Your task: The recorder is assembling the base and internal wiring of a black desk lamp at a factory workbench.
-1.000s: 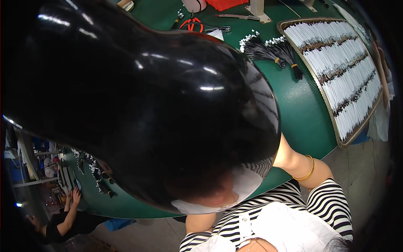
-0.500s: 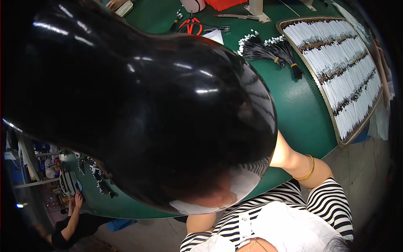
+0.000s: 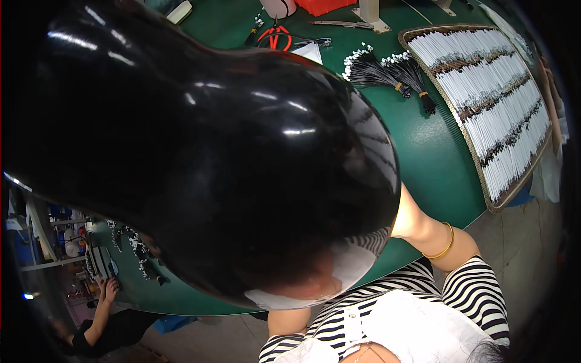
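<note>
A large glossy black rounded hood (image 3: 242,157) fills the middle of the head view and covers the work in front of me. From the lower right, my right forearm with a gold bangle runs behind its edge. Only the wrist end of my right hand (image 3: 407,219) shows; its fingers are hidden. Below the hood a short piece of my left forearm (image 3: 288,320) appears, with the left hand wholly covered. What either hand holds or touches cannot be seen. Two bundles of black wires with white connectors (image 3: 387,72), tied with yellow bands, lie beyond the hood.
A tray (image 3: 484,160) with rows of white sticks stands at the right on the green table (image 3: 433,142). Red-handled pliers (image 3: 275,40), tweezers (image 3: 342,23) and a red bin (image 3: 324,6) are at the far side. A co-worker's hands (image 3: 109,288) rest at the left table edge.
My right forearm shifts very slightly upward at the hood's edge. The co-worker's hands at the left move a little lower, and another person's hand at the far left top has gone from view.
</note>
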A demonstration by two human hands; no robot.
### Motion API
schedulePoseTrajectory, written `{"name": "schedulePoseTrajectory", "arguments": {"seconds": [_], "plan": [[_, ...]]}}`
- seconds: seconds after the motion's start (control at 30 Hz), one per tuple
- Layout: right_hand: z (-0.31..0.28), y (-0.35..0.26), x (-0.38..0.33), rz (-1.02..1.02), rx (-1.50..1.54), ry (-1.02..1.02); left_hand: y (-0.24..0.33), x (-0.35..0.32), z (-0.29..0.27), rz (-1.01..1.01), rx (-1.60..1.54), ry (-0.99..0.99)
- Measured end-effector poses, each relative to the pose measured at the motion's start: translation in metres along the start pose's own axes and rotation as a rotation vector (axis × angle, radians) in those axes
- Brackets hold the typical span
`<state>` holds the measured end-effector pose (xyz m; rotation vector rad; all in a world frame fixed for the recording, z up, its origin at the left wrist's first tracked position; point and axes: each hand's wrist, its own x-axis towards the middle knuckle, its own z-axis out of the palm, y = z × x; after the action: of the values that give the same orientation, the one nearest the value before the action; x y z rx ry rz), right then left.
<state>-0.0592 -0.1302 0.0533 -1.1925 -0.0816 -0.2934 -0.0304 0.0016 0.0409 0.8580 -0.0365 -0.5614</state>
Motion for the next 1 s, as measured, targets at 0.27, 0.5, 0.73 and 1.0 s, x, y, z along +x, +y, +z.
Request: {"name": "schedulePoseTrajectory", "arguments": {"seconds": [0.27,0.5,0.73,1.0], "plan": [[-0.008,0.01,0.002,0.118,0.136,-0.055,-0.004,0.002,-0.006,-0.023,-0.012,-0.026],[-0.009,0.017,0.001,0.1,0.159,-0.097,-0.002,0.003,-0.005,-0.09,-0.054,-0.042],[-0.014,0.009,0.001,0.046,0.046,-0.133,-0.009,0.004,-0.01,-0.055,-0.041,-0.149],[-0.012,0.0,-0.003,0.004,-0.065,0.006,-0.018,0.008,-0.012,0.119,0.153,0.047]]}}
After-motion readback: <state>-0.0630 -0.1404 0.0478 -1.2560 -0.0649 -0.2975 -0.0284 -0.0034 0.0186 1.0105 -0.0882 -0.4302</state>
